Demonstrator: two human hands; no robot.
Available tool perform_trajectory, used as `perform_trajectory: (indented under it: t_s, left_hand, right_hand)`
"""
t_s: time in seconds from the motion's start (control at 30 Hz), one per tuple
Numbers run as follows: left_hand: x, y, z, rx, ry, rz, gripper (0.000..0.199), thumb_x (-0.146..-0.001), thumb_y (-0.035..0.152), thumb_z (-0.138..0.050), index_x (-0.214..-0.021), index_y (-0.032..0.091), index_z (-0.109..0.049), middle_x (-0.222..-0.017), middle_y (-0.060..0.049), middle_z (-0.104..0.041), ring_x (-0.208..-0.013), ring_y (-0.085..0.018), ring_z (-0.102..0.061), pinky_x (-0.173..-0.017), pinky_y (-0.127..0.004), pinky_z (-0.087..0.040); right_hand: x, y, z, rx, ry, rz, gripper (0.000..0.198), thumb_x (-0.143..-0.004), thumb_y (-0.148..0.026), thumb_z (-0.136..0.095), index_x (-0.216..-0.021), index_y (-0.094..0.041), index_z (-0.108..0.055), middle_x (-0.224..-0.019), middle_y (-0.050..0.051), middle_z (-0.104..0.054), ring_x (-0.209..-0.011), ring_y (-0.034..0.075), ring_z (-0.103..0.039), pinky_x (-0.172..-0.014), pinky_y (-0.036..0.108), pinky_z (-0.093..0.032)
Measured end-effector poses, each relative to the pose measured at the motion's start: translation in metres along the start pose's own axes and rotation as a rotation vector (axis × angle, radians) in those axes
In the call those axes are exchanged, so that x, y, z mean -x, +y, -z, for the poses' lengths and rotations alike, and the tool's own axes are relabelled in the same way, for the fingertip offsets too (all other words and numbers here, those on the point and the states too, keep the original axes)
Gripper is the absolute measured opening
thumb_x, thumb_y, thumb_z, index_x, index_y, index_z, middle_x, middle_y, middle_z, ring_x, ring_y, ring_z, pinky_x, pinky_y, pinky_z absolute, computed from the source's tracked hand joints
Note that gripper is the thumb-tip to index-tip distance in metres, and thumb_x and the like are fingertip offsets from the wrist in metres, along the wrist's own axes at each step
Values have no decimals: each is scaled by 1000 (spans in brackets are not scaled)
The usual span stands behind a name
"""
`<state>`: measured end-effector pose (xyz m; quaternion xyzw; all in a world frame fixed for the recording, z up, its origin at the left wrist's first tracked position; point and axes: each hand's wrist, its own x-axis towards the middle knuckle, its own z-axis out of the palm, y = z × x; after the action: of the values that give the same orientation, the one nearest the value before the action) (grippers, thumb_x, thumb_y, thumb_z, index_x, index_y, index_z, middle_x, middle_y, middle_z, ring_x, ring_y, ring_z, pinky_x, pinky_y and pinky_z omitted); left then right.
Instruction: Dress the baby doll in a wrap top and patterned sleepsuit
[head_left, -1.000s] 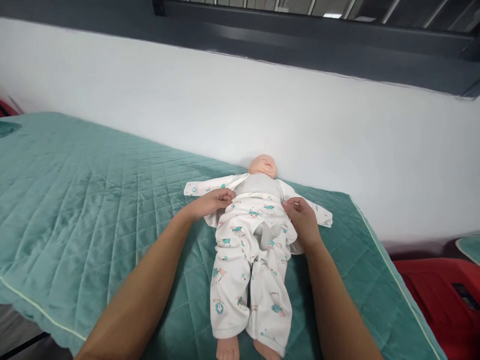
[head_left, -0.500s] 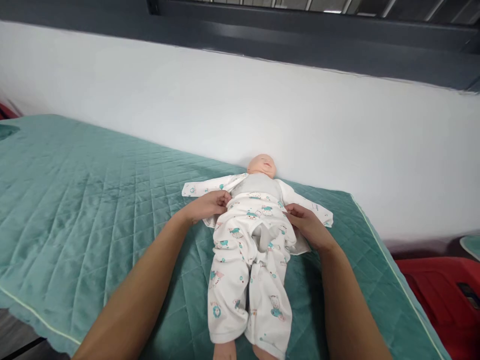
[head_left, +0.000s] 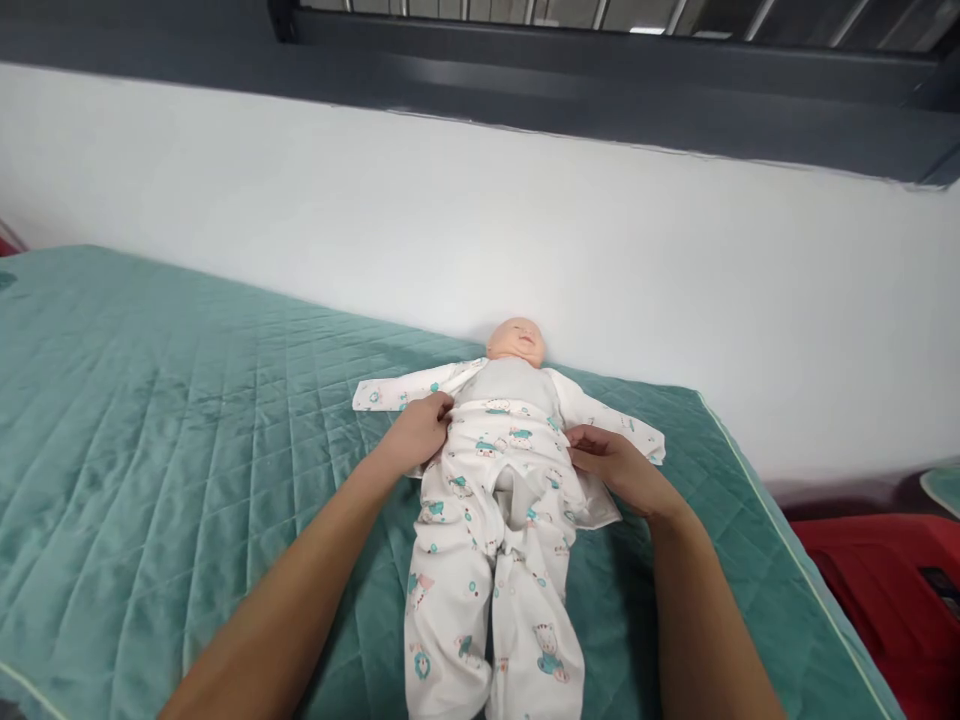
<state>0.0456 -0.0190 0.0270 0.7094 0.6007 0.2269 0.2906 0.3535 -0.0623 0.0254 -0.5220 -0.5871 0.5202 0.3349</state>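
A baby doll (head_left: 516, 340) lies on its back, its head close to the wall. It wears white printed baby pants (head_left: 450, 560) pulled high over a grey torso. A white printed baby shirt (head_left: 611, 415) lies spread at both sides, its sleeves stretched outward. My left hand (head_left: 421, 432) is closed at the left side of the pants' waist, fingertips partly hidden by its own back. At the waist's right side my right hand (head_left: 611, 462) pinches the pants' edge between thumb and fingers. A shirt flap shows below that hand.
The green quilted cover (head_left: 210, 430) spreads under the doll, with a pale-edged border on the right. Behind it stands a white wall (head_left: 300, 200) below a dark window frame (head_left: 480, 90) with bars. Red plastic furniture (head_left: 877, 590) sits beyond the right edge.
My left hand has turned, so its fingers now curl behind its back at the waist. The right hand remains at the other side. The view has shifted slightly.
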Motion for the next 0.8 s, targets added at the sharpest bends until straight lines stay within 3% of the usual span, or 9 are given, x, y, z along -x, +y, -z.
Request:
perform_trajectory:
  t_s: [0.07,0.2,0.33,0.43,0.6,0.8]
  left_hand:
    - [-3,2,2,-39,-41,-31,23,-79,14,-49,-96,16,-65,-105,-13,-73,-98,-26,-65,-81,-32,-45]
    - [-7,8,14,-58,-199,-75,18,-69,14,-53,-80,17,-66,-87,-8,-73,-82,-25,-64,-71,-31,-44]
    - [-6,9,24,72,-284,-104,23,-65,18,-55,-84,18,-69,-83,-5,-72,-83,-25,-64,-72,-31,-46]
    - [-4,6,26,211,-356,-114,24,-65,24,-57,-85,19,-69,-83,-4,-72,-88,-27,-64,-74,-32,-48]
    - [-1,5,23,443,-393,-107,26,-65,28,-59,-87,19,-68,-90,-4,-73,-92,-27,-65,-76,-31,-51]
    - [1,10,14,461,-304,-11,21,-66,28,-55,-80,18,-66,-79,-3,-70,-79,-22,-64,-69,-30,-51]
  right_hand:
    - [0,-1,-1,-44,3,1,28,-78,-42,-75,-90,-17,-70,-86,3,-67,-77,16,-57,-70,27,-44]
    - [0,-3,-4,-88,2,2,28,-77,-41,-77,-89,-17,-71,-90,4,-70,-80,17,-60,-75,29,-47]
    - [2,-10,-10,-123,-50,-33,30,-72,-39,-81,-90,-18,-67,-91,4,-70,-83,19,-62,-74,30,-49]
    - [3,-11,-12,-102,-38,-65,29,-69,-36,-81,-86,-19,-64,-84,0,-68,-74,15,-59,-66,27,-46]
    - [-6,-3,-14,103,110,-84,20,-72,-34,-71,-79,-19,-59,-73,-1,-63,-64,13,-52,-57,24,-38]
    - [-22,5,-21,475,364,-107,17,-73,-27,-62,-89,-21,-63,-83,3,-69,-78,20,-59,-67,29,-42]
